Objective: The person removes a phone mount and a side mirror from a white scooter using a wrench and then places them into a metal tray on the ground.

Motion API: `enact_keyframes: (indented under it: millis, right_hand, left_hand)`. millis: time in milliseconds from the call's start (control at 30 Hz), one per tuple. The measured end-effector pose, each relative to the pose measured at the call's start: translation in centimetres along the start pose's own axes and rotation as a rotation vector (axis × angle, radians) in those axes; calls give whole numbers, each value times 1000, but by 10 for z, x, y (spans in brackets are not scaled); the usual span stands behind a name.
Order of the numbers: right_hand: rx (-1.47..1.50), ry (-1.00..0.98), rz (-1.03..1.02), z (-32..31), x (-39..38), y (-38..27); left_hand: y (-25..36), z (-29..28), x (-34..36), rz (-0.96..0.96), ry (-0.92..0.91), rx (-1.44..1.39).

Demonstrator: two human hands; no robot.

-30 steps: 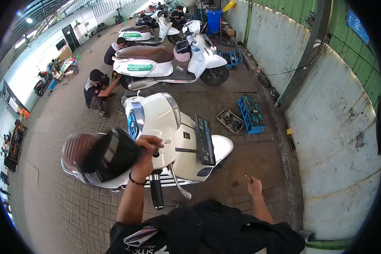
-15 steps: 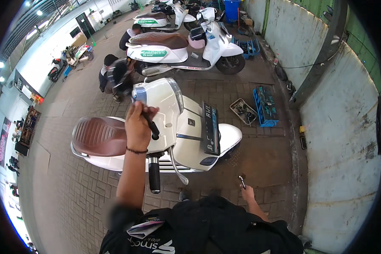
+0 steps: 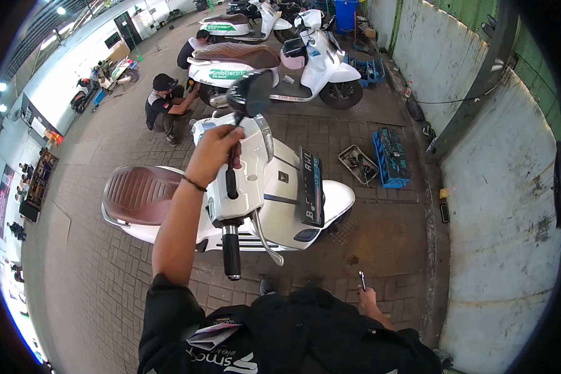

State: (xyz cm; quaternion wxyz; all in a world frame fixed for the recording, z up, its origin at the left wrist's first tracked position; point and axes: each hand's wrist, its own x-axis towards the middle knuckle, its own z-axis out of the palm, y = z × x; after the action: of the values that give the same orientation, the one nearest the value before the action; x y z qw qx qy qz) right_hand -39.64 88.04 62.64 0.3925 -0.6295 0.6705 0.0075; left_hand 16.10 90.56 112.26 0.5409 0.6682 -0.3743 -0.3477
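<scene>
In front of me stands a cream-white scooter (image 3: 274, 206) with a brown seat (image 3: 144, 192). My left hand (image 3: 215, 154) is closed around the black stem of a rear-view mirror (image 3: 252, 93). The mirror's head rises above my fingers, and the stem's lower end meets the handlebar cover (image 3: 250, 177); whether it is fixed there I cannot tell. Just below are a black handlebar grip (image 3: 231, 252) and a silver brake lever (image 3: 268, 243). Low at the right, away from the scooter, my right hand (image 3: 368, 298) grips a slim metal wrench (image 3: 362, 278), its head pointing up.
Beyond the scooter, a person (image 3: 162, 106) crouches by another white scooter (image 3: 243, 71); a second person (image 3: 192, 53) is behind. Right of my scooter lie a tray of tools (image 3: 358, 163) and a blue crate (image 3: 393, 165). A metal wall (image 3: 505, 206) bounds the right side.
My left hand and the mirror have swung to the right, and the mirror's head now stands over the scooter's front. The handlebar has turned slightly. My right hand has shifted slightly, wrench still held.
</scene>
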Motion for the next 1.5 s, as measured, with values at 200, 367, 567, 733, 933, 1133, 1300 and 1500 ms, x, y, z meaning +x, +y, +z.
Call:
enact_keyframes:
  millis: [200,367,567,733,933,1133,1300,1500]
  right_hand:
    - [112,-18,-47,-6,-18,-62]
    - [117,-83,-79,1,-38,-56]
    - [-19,-159,105,10,-46,-21]
    - [-3,-63,3,25,-33,-29]
    - [-7,-94,-29,26,-21,-55]
    - [-48,-228,81,27,-30,-60]
    - [-1,-139,6,34,-31,-68]
    - [24,-150,78,44,-38,-66]
  left_hand:
    - [-53,26,-37,637,388,-764]
    - [-90,15,-63,836,224,171]
    - [-1,37,-7,364,68,541]
    - [-28,12,-17,188,226,-953]
    - [-85,15,-53,809,26,-235]
    - [13,24,-14,95,-199,290]
    - [-32,-2,-12,65,24,-971]
    - [-69,17,-69,815,311,-426]
